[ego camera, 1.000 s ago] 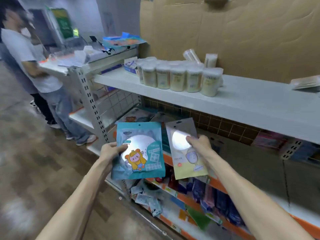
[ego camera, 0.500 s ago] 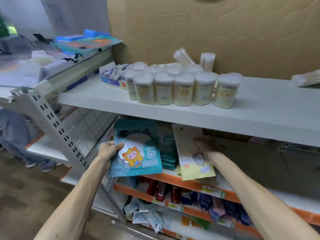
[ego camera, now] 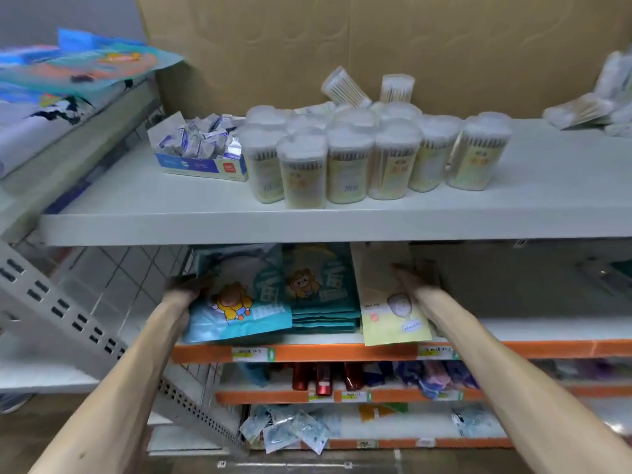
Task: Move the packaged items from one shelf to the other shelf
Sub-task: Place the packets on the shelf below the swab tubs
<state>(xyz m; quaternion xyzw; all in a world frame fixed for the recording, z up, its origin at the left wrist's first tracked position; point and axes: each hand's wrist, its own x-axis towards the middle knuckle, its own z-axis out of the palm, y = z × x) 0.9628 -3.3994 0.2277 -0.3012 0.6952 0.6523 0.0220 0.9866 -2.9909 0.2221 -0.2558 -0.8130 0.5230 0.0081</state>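
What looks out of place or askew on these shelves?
On the top shelf, one swab tub sits tilted at the back, behind the upright tubs. On the bottom shelf, loose sachets lie in a jumbled heap.

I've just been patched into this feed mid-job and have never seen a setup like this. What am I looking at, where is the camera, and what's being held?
There is no machine here. A person is working with bare hands, and the single picture comes from a camera worn on their head. It looks forward and down, so both forearms reach in from the bottom of the picture. The left hand grips a teal packet with a cartoon figure on it. The right hand holds a pale yellow packet. Both packets are at the orange-edged shelf, one on either side of a stack of teal packets. On the white shelf above stand cotton swab tubs and an open box of small sachets.
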